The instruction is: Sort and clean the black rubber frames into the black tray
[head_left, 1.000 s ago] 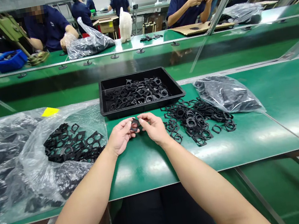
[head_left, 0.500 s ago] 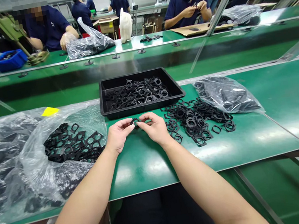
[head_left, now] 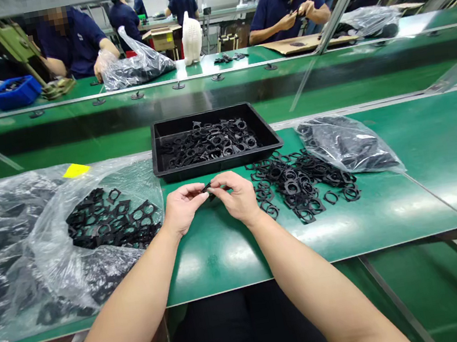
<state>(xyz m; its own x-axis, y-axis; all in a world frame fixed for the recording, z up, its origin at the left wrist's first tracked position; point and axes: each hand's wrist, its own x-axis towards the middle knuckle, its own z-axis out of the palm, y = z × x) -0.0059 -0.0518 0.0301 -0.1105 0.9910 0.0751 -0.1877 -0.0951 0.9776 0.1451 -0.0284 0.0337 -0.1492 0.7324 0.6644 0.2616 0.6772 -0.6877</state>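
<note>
Between my two hands, just in front of the black tray, is a small black part (head_left: 206,187). My left hand (head_left: 182,207) pinches its left side with thumb and fingertips. My right hand (head_left: 235,194) grips it from the right, its fingers partly covering the part. The black tray (head_left: 219,166) holds many black ring-shaped pieces. Right of my right hand lies a loose pile of black rings (head_left: 296,182) on the green table. An open plastic bag (head_left: 52,240) of black framed rings lies left of my left hand.
A filled clear bag (head_left: 345,144) lies right of the pile. A yellow label (head_left: 76,170) sits on the left bag. Across the line, two people work near a blue bin (head_left: 14,94) and a cardboard sheet (head_left: 299,47). Small black pieces sit along the green conveyor (head_left: 112,115).
The small black part has tilted between my fingers and now looks flatter. Both hands have stayed in nearly the same place. Across the line, a person's hands have shifted slightly.
</note>
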